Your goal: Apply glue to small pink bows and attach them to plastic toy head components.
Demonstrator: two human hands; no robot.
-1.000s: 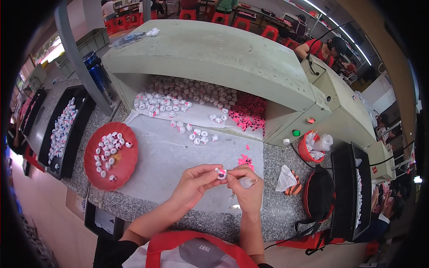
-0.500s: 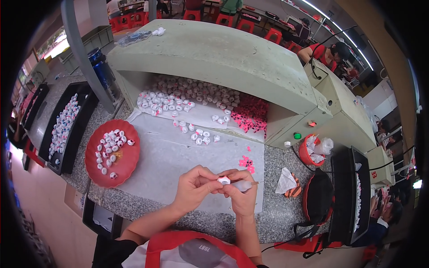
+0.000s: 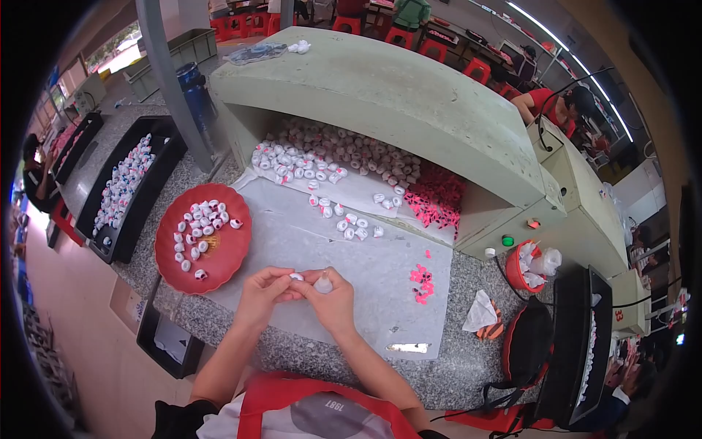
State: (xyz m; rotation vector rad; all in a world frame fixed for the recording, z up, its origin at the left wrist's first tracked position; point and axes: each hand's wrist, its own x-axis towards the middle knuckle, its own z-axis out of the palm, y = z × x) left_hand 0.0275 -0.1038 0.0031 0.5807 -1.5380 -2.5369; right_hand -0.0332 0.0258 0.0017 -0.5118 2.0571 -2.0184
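Note:
My left hand (image 3: pixel 262 290) pinches a small rounded white piece (image 3: pixel 296 276) between its fingertips, above the paper-covered worktop (image 3: pixel 358 293). Close beside it, my right hand (image 3: pixel 330 301) grips a small translucent squeeze bottle (image 3: pixel 324 284); its fingertips meet the same white piece. Fingers hide most of the piece. Left of my hands stands a red scalloped plate (image 3: pixel 170 252) with several similar white pieces, some showing dark or pink spots. Small pink pieces (image 3: pixel 422 284) lie loose on the paper to the right. Several white pieces (image 3: pixel 351 227) sit farther back.
A pale green metal hood (image 3: pixel 380 95) arches over heaps of white pieces and pink pieces (image 3: pixel 439 197). Black trays (image 3: pixel 102 245) stand left and right. A red cup (image 3: pixel 521 271) holding crumpled white material, a black pouch (image 3: pixel 528 340) and a cable are at right. People sit farther off.
Both hands have moved left together, toward the red plate, with the white piece and the bottle still held. The bottle now points more upward. The whole view has shifted slightly.

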